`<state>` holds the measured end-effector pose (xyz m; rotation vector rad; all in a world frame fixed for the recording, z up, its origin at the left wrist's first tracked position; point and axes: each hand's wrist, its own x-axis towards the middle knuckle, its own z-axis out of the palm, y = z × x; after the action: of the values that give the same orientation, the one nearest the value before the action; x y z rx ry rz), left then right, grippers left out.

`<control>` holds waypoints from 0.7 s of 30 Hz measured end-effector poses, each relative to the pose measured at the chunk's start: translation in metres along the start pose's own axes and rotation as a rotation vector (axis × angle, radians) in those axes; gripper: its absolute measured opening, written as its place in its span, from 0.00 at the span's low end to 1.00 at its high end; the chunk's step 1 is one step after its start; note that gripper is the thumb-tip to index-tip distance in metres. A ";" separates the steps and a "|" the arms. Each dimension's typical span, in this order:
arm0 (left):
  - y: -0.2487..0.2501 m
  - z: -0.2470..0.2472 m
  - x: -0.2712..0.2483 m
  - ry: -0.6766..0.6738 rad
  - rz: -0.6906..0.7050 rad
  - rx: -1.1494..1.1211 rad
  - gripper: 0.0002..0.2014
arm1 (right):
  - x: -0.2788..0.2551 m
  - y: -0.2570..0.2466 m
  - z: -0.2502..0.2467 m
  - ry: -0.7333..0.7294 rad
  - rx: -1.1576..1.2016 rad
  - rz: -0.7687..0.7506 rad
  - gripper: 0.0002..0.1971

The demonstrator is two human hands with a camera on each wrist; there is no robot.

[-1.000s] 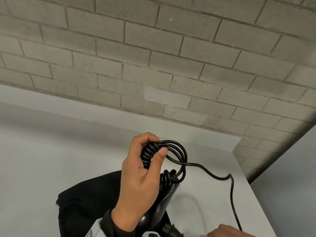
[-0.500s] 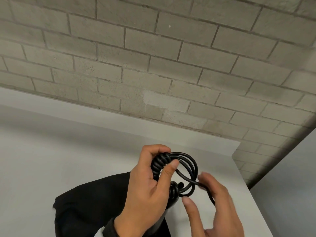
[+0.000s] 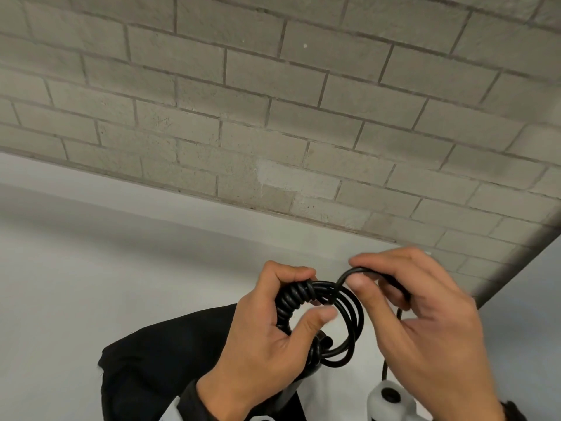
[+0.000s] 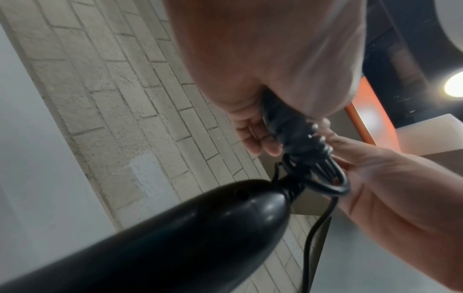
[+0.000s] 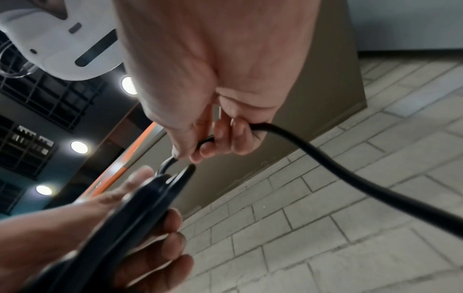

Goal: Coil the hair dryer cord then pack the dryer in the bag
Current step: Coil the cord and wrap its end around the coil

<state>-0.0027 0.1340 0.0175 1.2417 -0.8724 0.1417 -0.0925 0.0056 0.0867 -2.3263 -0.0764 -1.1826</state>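
Observation:
My left hand [image 3: 267, 335] grips a bundle of black cord loops [image 3: 349, 326], thumb pressed across the coils. The black hair dryer [image 4: 175, 237] hangs below that hand, its handle end toward the coil; the left wrist view shows it large and blurred. My right hand [image 3: 419, 314] pinches the loose cord [image 3: 349, 276] between thumb and forefinger just above the coil's top right. The rest of the cord [image 5: 350, 174] trails down from the right hand. The black bag [image 3: 158, 369] lies on the white table behind the left hand.
The white table [image 3: 76, 284] runs up to a grey brick wall [image 3: 273, 117]. The table's right edge falls off to the floor [image 3: 531, 314] at lower right. A white wrist camera [image 3: 390, 401] sits at the bottom edge.
My right hand came up from the bottom right, took the loose cord and carried it up over the top of the coil. The left hand kept its grip on the loops.

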 end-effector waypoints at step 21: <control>0.005 0.001 -0.001 0.018 0.187 0.141 0.18 | -0.009 0.016 0.018 -0.168 0.596 0.531 0.08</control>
<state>-0.0061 0.1351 0.0206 1.2863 -0.9754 0.3696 -0.0806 0.0015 0.0643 -1.7524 0.1115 -0.5911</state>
